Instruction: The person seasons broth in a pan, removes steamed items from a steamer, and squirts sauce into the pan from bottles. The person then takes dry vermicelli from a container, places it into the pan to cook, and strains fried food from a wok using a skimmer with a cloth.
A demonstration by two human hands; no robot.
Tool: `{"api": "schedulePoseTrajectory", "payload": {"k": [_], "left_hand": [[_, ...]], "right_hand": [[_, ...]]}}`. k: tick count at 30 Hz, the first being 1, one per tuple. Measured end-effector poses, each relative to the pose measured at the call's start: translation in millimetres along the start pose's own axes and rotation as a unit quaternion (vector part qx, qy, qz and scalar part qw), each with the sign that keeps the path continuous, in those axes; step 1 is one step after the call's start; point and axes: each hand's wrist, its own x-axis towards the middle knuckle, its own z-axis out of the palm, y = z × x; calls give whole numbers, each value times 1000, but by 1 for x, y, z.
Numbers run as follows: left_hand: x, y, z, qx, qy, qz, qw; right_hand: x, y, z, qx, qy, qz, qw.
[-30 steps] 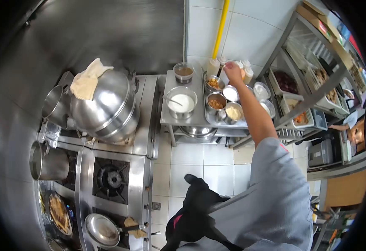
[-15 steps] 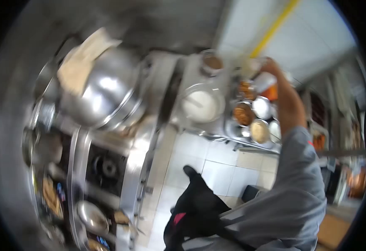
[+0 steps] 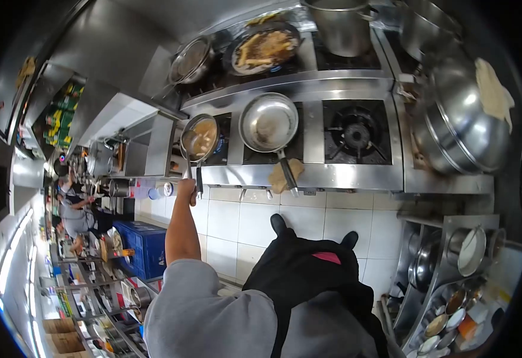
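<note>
My left hand (image 3: 186, 190) reaches out to the left and is closed around the thin handle of a metal utensil (image 3: 188, 166). The utensil's far end reaches a small frying pan (image 3: 214, 149) on the left burner, and its kind is hard to make out. Pale pieces in brown sauce (image 3: 201, 134) lie in this pan, whose black handle (image 3: 199, 181) runs just right of my hand. Beside it stands a second frying pan (image 3: 268, 122), shiny inside and with little in it, its handle over a tan cloth (image 3: 286, 175). My right hand is not in view.
A bare burner (image 3: 356, 134) lies to the right. Behind are a pan of frying food (image 3: 265, 50), a strainer (image 3: 190, 59) and a tall pot (image 3: 341, 27). Large metal bowls (image 3: 464, 119) stand far right, seasoning containers (image 3: 437, 325) lower right. A blue crate (image 3: 144, 247) and people (image 3: 79, 209) are left.
The view has swung from the seasoning containers to the stove. My right arm, stretched over those containers before, has left view; my left arm now reaches to the small pan.
</note>
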Motion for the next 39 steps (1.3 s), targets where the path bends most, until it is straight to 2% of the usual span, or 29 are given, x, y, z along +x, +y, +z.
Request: {"api": "schedulePoseTrajectory", "payload": {"k": [1,2,3,4,5,6,7,8,10,11,12,13,15,16,18,20,22,24,25,26,28,29,30,31,32,33,35,38,39], "left_hand": [[-16,19,2,-97,-10,-57,994],[-55,59,-8,-233,-64,-130,962],[-46,49,-6,-360,-98,-141,917],[-35,36,-6,-479,-130,-149,855],[-29,31,-10,-554,-170,-176,796],[-28,33,-20,-621,-209,-199,729],[-35,39,-34,-666,-225,-226,675],[-40,38,-45,-714,-241,-230,616],[-35,17,-57,-682,-256,-191,658],[-31,3,-58,-622,-242,-166,726],[-36,-1,-58,-488,-171,-136,845],[-42,-7,-62,-399,-148,-70,902],[-55,-11,-79,-224,-92,31,970],[-59,-10,-85,-165,-59,65,982],[-58,-14,-90,-193,-72,74,976],[-48,-26,-85,-233,-117,60,963],[-48,-38,-86,-273,-141,51,950],[-59,-43,-102,-175,-124,77,974],[-65,-51,-98,-95,-25,168,981],[-71,-56,-92,-81,-7,157,984],[-75,-63,-91,-171,-56,106,978],[-75,-64,-90,-173,-57,102,978],[-78,-59,-94,-228,-108,51,966],[-80,-56,-96,-281,-158,1,947],[-79,-57,-93,-282,-157,-2,946],[-78,-59,-89,-230,-101,48,967],[-75,-57,-92,-151,-20,119,981],[-53,-70,-84,-182,-32,135,973],[-52,-61,-94,-243,-127,48,960]], "right_hand": [[-11,-50,-32,-6,14,-18,1000],[-29,-100,-62,-10,28,-35,999],[-37,-108,-62,-4,36,-40,999],[-45,-113,-61,317,-17,25,948],[-57,-125,-66,602,-71,82,791],[-81,-150,-67,606,-67,74,789],[-118,-200,-70,430,-68,-40,899],[-156,-256,-77,227,-61,-149,960],[-225,-349,-68,217,-128,-250,935],[-281,-425,-83,279,-175,-247,912],[-336,-506,-117,334,-241,-204,888],[-391,-588,-150,384,-300,-153,860],[-475,-674,-150,504,-422,-175,733],[-513,-714,-158,485,-478,-186,708],[-588,-780,-156,493,-516,-253,653],[-647,-832,-155,488,-495,-375,613],[-689,-862,-159,455,-458,-450,617],[-722,-879,-160,447,-485,-453,600],[-734,-885,-162,439,-514,-451,583],[-743,-888,-163,436,-516,-452,583],[-757,-891,-166,459,-533,-428,568],[-763,-893,-168,491,-521,-419,558],[-773,-895,-161,489,-523,-421,556],[-790,-897,-147,524,-547,-384,528],[-804,-898,-135,557,-569,-345,497],[-813,-902,-128,557,-570,-347,495],[-827,-908,-117,548,-639,-292,454],[-835,-929,-105,507,-675,-316,432],[-835,-937,-101,502,-691,-335,399]]}}
